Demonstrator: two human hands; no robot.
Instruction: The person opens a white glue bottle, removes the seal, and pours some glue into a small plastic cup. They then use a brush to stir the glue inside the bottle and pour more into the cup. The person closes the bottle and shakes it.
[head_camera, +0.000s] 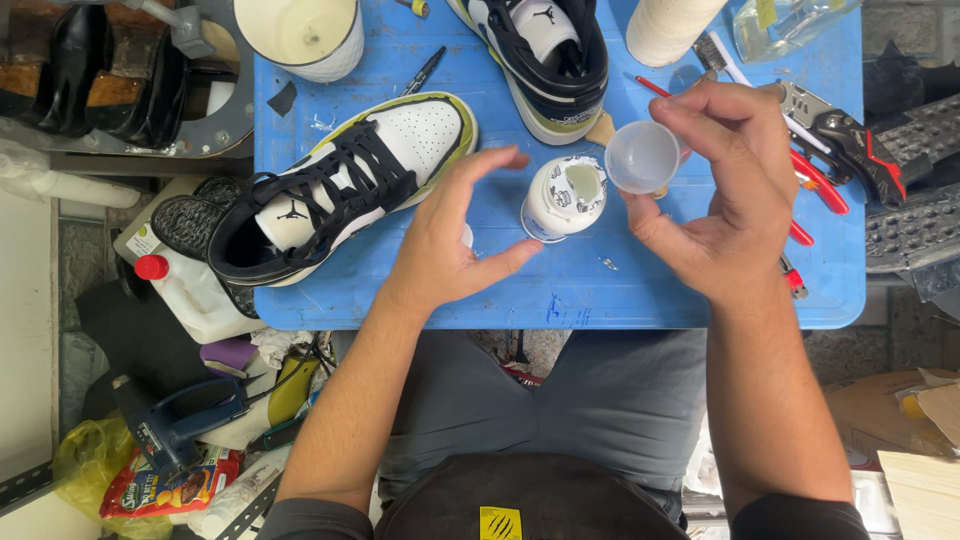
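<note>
light: bright, even, from above | shadows: soft (short) | focus: sharp | edges: slight wide-angle bending

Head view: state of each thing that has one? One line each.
Small clear cup: held in right hand, empty as far as visible.
White bottle: upright on blue table, cap off, foil seal showing.
Left hand: open, near the bottle, holding nothing.
Near sneaker: laced, lying on the table.
Far sneaker: on the table, partly out of view.
White tub: open.
</note>
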